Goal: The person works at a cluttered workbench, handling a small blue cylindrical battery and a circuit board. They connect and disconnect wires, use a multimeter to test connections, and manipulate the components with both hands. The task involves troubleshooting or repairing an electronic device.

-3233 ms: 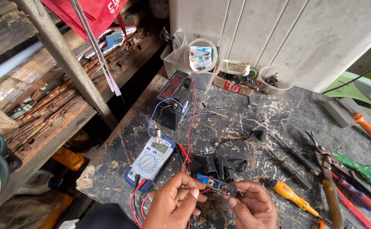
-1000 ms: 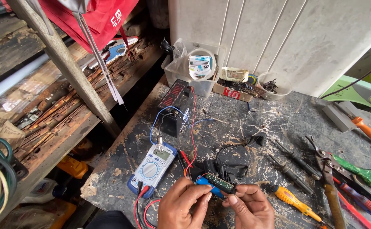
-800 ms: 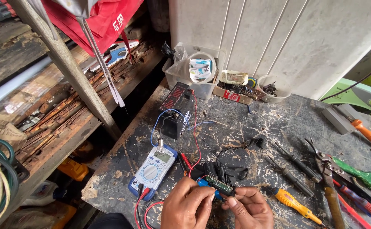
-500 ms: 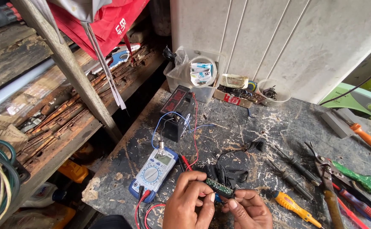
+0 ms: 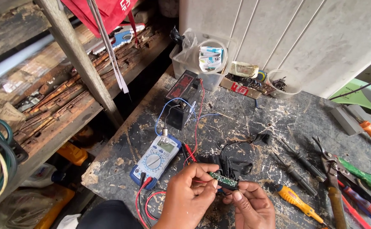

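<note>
On the scratched worktop (image 5: 278, 114) a multimeter (image 5: 156, 157) lies lower left of centre. At the bottom centre our left hand (image 5: 189, 195) and right hand (image 5: 251, 205) each pinch one end of a small board (image 5: 223, 180), both grips pressed onto it.

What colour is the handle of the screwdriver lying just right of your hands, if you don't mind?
Orange-yellow, on the screwdriver; the head view shows it.

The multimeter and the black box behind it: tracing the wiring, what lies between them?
In the head view, blue wires loop over bare bench between multimeter and black box.
</note>
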